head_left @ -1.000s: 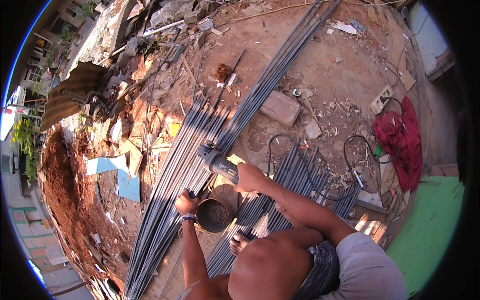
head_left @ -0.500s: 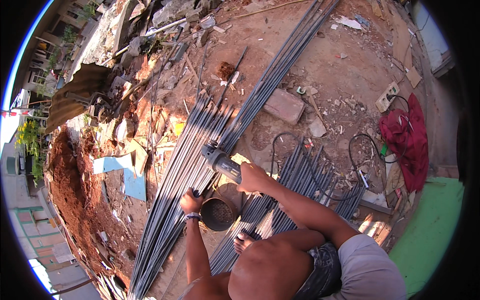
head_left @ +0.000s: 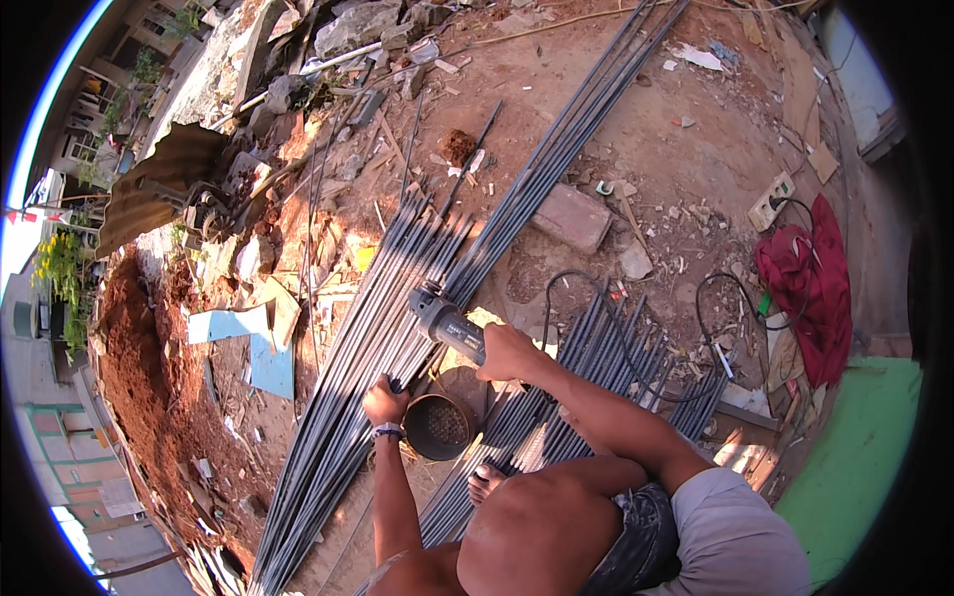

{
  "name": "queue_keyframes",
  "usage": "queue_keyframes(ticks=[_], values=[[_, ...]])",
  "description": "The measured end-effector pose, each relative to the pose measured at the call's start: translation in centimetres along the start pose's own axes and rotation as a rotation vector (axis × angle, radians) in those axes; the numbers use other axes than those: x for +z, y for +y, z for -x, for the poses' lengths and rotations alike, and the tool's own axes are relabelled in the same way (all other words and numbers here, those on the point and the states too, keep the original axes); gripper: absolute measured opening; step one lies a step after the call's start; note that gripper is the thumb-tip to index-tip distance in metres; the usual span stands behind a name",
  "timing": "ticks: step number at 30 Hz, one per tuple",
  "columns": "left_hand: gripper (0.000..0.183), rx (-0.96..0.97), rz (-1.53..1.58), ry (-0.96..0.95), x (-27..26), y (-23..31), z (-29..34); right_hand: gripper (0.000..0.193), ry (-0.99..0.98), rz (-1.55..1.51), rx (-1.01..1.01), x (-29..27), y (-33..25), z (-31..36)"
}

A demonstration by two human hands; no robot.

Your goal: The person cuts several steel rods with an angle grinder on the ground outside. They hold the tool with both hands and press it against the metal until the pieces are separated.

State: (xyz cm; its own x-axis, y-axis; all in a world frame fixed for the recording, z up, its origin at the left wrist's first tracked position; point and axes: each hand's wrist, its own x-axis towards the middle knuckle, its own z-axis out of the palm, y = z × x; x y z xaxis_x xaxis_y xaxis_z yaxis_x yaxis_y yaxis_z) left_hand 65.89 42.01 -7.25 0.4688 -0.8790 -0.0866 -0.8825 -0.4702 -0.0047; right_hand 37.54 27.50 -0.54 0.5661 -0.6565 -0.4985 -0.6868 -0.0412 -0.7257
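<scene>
My right hand [head_left: 509,354] is wrapped round the body of an angle grinder [head_left: 455,331]. The grinder's head lies over the long bundle of steel rebar rods [head_left: 348,372]; whether its disc touches a rod I cannot tell. On the right edge of that bundle, my left hand [head_left: 385,401] is closed on a rebar rod, just below the grinder. Close beside this hand stands a round dark container [head_left: 435,399] with small bits in its bottom. A second stack of shorter rods [head_left: 606,343] lies to the right, near my bare foot [head_left: 484,483].
A black cable [head_left: 549,298] loops over the right stack toward a power strip [head_left: 771,203] and a dark red cloth [head_left: 817,293]. A concrete block [head_left: 573,216] lies beyond the grinder. Rubble [head_left: 358,30] and rusty corrugated sheet [head_left: 164,184] lie far left.
The whole view has shifted slightly, so things sit a little lower and farther right. Both hands keep their holds, and the grinder stays over the rods.
</scene>
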Motion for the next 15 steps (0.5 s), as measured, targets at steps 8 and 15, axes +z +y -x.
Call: queue_keyframes(ticks=[8,15], values=[[0.024,0.015,0.019,0.009,0.5,-0.4,-0.2,0.047,0.005,0.017,-0.021,-0.6,-0.2,0.0],[0.028,0.004,0.002,-0.013,0.7,-0.6,-0.1,0.038,-0.010,0.029,0.010,-1.0,-0.6,0.0]])
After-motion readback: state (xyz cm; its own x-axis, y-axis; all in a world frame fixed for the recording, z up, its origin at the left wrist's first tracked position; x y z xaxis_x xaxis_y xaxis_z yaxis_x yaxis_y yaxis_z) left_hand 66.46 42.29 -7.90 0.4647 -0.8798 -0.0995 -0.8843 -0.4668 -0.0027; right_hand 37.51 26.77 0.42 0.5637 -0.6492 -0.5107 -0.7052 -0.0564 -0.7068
